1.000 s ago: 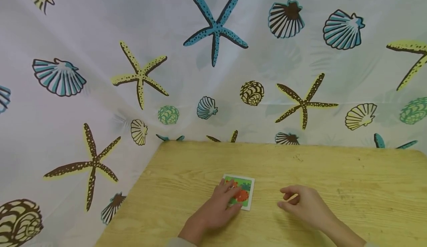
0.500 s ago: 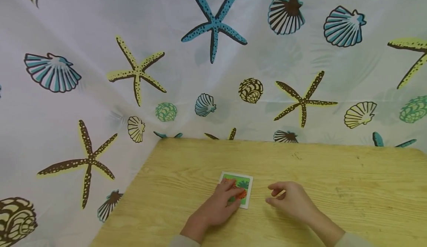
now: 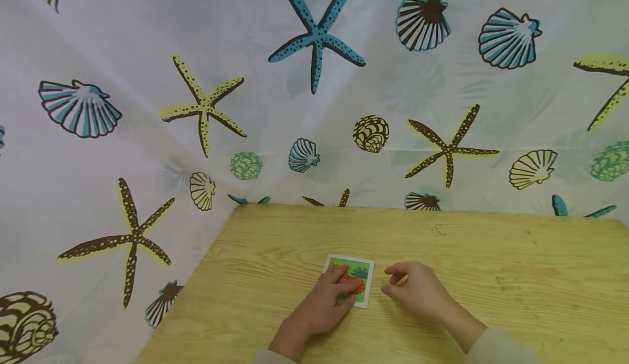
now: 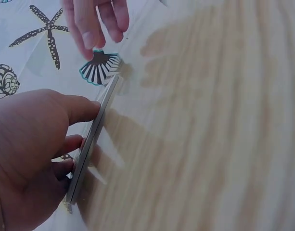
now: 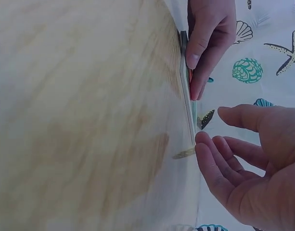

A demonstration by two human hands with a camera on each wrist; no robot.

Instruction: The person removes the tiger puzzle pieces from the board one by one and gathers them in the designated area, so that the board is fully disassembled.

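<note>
A thin square picture board (image 3: 362, 271) lies on the wooden table, its white border framing an orange striped animal on green. My left hand (image 3: 320, 305) rests on its face with fingers spread, covering the lower left of the picture. Seen side-on in the left wrist view, the board's edge (image 4: 92, 139) has a dark line along it, and the thumb tip touches the face. Just to the right of the board, my right hand (image 3: 417, 288) hovers with fingers loosely bent, thumb apart from them. Nothing is between those fingers in the right wrist view.
The pale wood-grain table (image 3: 491, 266) stretches right and back from the hands. A white cloth (image 3: 275, 113) printed with starfish and shells hangs behind the table and along its left side.
My right hand has moved left, closer to the board. My left hand stays on the board, its fingers shifted slightly over the picture. The head view has tilted a little.
</note>
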